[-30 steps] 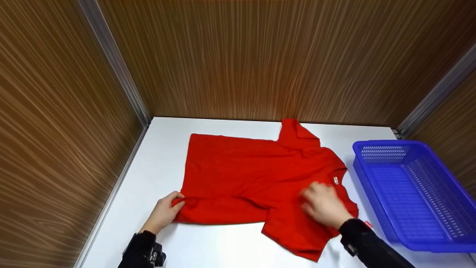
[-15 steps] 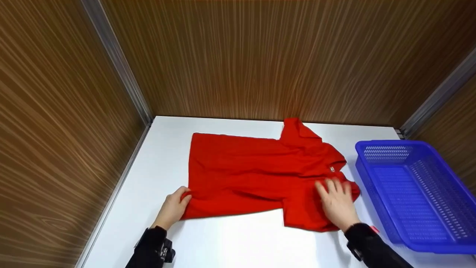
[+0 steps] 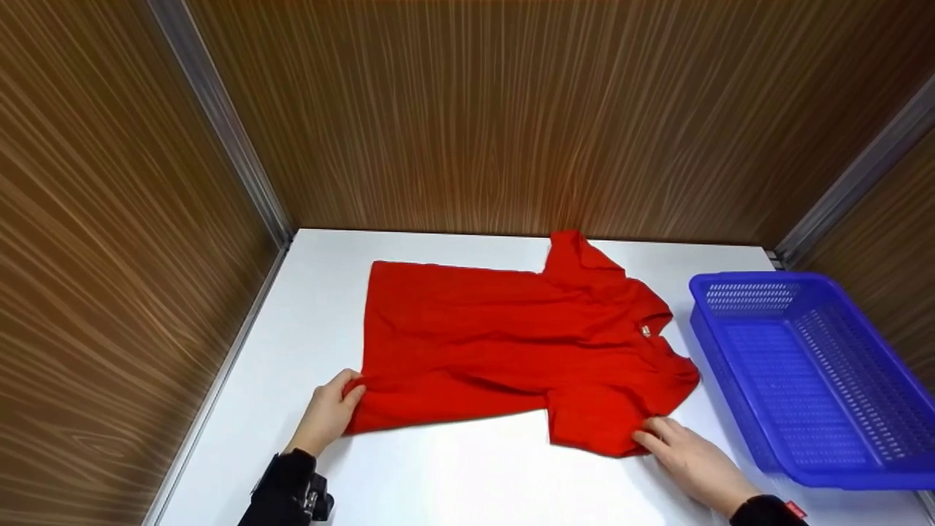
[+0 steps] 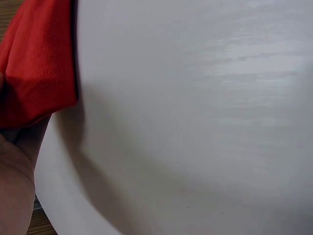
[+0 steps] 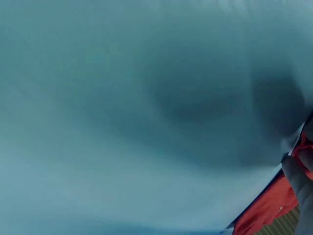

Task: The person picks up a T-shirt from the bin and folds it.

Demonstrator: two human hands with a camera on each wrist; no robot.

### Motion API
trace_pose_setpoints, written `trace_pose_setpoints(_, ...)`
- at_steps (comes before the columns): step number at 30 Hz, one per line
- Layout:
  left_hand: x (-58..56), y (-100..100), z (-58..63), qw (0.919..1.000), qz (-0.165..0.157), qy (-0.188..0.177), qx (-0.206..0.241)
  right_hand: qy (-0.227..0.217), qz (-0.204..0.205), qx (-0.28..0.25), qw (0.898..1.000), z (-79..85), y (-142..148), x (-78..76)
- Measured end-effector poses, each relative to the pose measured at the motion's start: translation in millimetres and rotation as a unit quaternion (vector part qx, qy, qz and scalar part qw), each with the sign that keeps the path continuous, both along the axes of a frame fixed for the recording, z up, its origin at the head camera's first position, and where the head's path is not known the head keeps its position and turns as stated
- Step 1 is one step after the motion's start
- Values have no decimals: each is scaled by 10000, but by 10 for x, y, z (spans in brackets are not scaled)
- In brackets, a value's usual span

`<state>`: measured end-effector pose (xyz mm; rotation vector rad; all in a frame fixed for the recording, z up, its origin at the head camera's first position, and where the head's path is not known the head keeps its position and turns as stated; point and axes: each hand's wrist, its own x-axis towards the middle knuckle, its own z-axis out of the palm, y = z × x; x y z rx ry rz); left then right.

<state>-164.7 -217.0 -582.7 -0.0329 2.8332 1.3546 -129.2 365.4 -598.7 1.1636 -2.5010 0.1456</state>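
A red T-shirt (image 3: pixel 467 329) lies spread on the white table, its hem toward the left and its neckline with a small white label toward the right. At the near hem corner, my left hand (image 3: pixel 326 410) pinches the cloth between thumb and fingers; in the left wrist view the red fabric (image 4: pixel 41 58) drapes over that hand. My right hand (image 3: pixel 694 462) pinches the edge of the near sleeve, which is folded partly in. Red cloth (image 5: pixel 266 208) shows beside the right thumb at the corner of the right wrist view. The far sleeve (image 3: pixel 581 256) reaches the back edge of the table.
To the right of the shirt stands a blue plastic basket (image 3: pixel 745 409) with perforated sides. Wood-grain panels (image 3: pixel 453 117) close off the back and both sides of the white table (image 3: pixel 453 475).
My right hand has moved from the shirt's shoulder area down to the near sleeve edge and now grips it. The near sleeve has shifted inward. The left hand keeps its hold on the hem corner.
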Motion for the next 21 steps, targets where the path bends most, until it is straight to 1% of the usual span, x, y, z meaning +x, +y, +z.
trace_pose_setpoints(1,2,-4,1,10000,4,3,6,64,-5,-74,10000,-5,5,-9)
trace_pose_setpoints(3,6,-9,3,10000,16,5,31,30,63,-360,9993,-5,-1,-30)
trace_pose_setpoints(6,14,-11,11,10000,27,15,39,-217,184,-912,9954,15,-34,-55)
trace_pose_setpoints(8,17,-12,13,10000,22,22,41,-462,287,-1292,9901,36,-58,-67)
trace_pose_setpoints(9,18,-13,12,10000,20,31,41,-558,308,-1361,9886,47,-68,-68)
trace_pose_setpoints(11,20,-16,10,10000,24,44,37,-697,452,-1358,9872,61,-87,-60)
trace_pose_setpoints(12,21,-17,8,10000,27,51,30,-746,507,-1243,9881,64,-93,-52)
trace_pose_setpoints(14,24,-20,5,10000,43,51,8,-719,738,-1043,9892,50,-108,-39)
trace_pose_setpoints(16,26,-23,4,10000,60,40,-10,-625,837,-917,9903,30,-122,-25)
trace_pose_setpoints(17,27,-25,4,10000,57,36,-28,-603,813,-962,9902,19,-128,-23)
trace_pose_setpoints(19,28,-27,8,10000,50,31,-18,-617,570,-1214,9890,8,-144,-24)
trace_pose_setpoints(21,28,-32,6,10000,44,59,-43,-675,101,-1371,9882,13,-161,-38)
